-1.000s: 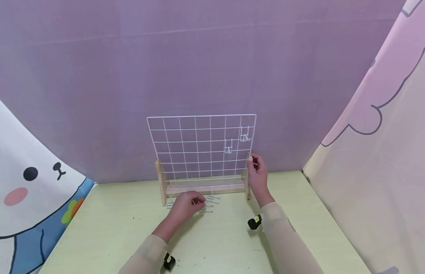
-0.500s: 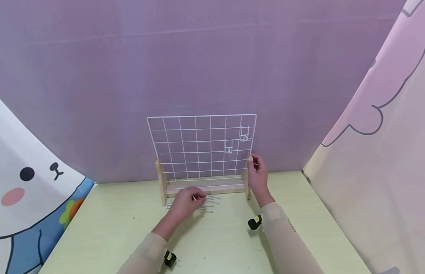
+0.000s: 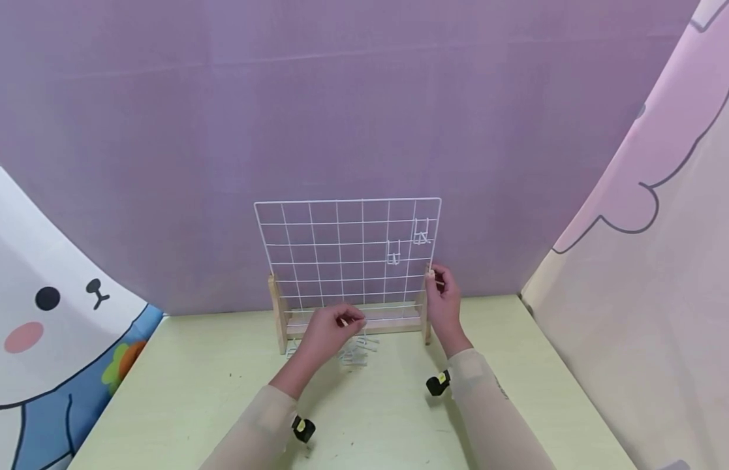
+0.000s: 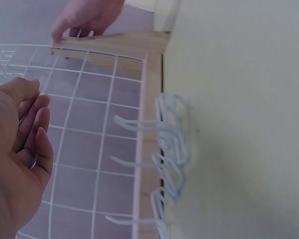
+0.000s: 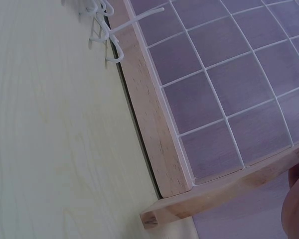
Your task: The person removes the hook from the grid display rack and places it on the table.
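Observation:
A white wire grid panel (image 3: pixel 352 254) stands in a wooden stand (image 3: pixel 277 320). My left hand (image 3: pixel 329 333) hovers in front of the panel's lower part, thumb close to its curled fingers. Whether it holds something is hidden; no hook shows plainly in it in the left wrist view (image 4: pixel 20 149). Several white wire hooks (image 4: pixel 169 129) lie on the table by the stand's base rail. Two more hooks hang on the panel's upper right, one higher (image 3: pixel 421 232) and one lower (image 3: pixel 393 252). My right hand (image 3: pixel 443 303) grips the stand's right post (image 3: pixel 425 320).
The pale table (image 3: pixel 182 391) reaches back to a purple backdrop (image 3: pixel 341 117). A printed cloth (image 3: pixel 41 339) slopes on the left and a pink one (image 3: pixel 646 294) on the right. Small black wrist cameras (image 3: pixel 438 383) sit under both sleeves.
My left hand has risen from the loose hooks, slightly to the right, to the front of the panel's lower rows. The right hand keeps its hold on the post.

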Motion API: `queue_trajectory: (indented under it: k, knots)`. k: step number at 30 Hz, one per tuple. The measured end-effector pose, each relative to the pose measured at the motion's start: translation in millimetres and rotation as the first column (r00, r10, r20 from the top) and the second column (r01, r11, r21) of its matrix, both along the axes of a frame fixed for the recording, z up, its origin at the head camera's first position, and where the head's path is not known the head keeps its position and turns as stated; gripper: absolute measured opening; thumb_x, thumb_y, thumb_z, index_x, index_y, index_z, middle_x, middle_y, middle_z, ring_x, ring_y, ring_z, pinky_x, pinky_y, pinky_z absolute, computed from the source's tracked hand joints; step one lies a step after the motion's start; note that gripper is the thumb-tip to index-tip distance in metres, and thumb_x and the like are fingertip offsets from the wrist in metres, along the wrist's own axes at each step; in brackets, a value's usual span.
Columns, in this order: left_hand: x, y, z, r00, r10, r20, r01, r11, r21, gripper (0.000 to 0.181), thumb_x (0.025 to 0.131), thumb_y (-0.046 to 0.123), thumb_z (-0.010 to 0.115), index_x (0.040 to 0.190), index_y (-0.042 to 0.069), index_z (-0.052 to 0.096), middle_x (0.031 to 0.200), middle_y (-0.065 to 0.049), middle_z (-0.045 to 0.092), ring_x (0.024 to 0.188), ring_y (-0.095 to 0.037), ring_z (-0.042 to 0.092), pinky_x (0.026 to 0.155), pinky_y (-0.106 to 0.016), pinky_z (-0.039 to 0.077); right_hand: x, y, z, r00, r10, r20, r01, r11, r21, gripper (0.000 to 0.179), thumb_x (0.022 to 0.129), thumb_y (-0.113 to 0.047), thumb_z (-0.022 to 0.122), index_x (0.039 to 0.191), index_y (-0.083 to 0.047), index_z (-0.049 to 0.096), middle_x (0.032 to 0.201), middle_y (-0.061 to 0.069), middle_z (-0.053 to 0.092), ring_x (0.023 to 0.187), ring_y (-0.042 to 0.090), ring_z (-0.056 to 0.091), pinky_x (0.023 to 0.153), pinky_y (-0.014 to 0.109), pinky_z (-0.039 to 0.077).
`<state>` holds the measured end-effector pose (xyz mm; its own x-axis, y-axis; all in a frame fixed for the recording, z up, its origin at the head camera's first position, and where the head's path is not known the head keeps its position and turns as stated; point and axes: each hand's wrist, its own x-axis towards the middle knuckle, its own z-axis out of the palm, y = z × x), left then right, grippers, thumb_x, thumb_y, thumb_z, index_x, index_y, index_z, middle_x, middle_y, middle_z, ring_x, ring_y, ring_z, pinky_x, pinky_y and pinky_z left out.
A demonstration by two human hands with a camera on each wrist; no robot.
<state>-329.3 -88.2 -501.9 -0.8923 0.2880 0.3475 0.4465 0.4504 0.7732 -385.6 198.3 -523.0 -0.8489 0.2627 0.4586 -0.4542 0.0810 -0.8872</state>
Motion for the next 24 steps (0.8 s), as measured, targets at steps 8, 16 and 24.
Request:
queue_trajectory:
  k: [8, 16, 24]
  knots:
    - [-8.6, 14.6, 24.9, 1.000, -0.010, -0.005, 0.010, 1.000, 0.010, 0.007, 0.102, 0.023, 0.084, 0.106, 0.017, 0.082, 0.095, 0.010, 0.075, 0.085, -0.014, 0.067, 0.075, -0.031, 0.060, 0.6, -1, 2.2, 0.999, 0.001, 0.037, 0.000, 1.000, -0.017, 0.028, 0.115, -0.008, 0.056, 0.140, 0.004, 0.061, 0.129, 0.033, 0.059, 0.110, 0.044, 0.056, 0.081, 0.019, 0.052]
    - [-24.8, 25.9, 43.5, 0.998, -0.035, -0.060, 0.036, 0.999, 0.010, 0.009, 0.101, 0.013, 0.083, 0.109, 0.014, 0.080, 0.101, 0.005, 0.075, 0.093, -0.014, 0.070, 0.082, -0.034, 0.061, 19.7, -9, 24.5, 0.998, 0.014, 0.055, -0.013, 1.000, -0.027, 0.030, 0.115, -0.005, 0.055, 0.140, 0.011, 0.058, 0.130, 0.037, 0.058, 0.113, 0.048, 0.056, 0.084, 0.019, 0.052]
    - [-32.6, 40.4, 62.9, 0.987, -0.045, -0.155, 0.051, 0.998, 0.030, 0.017, 0.100, 0.014, 0.084, 0.115, 0.007, 0.078, 0.103, 0.004, 0.074, 0.097, -0.015, 0.069, 0.087, -0.039, 0.061, 3.0, -3, 4.8, 1.000, -0.013, 0.007, 0.013, 1.000, -0.001, 0.026, 0.114, -0.011, 0.059, 0.135, 0.003, 0.064, 0.123, 0.024, 0.064, 0.104, 0.025, 0.058, 0.087, 0.027, 0.055]
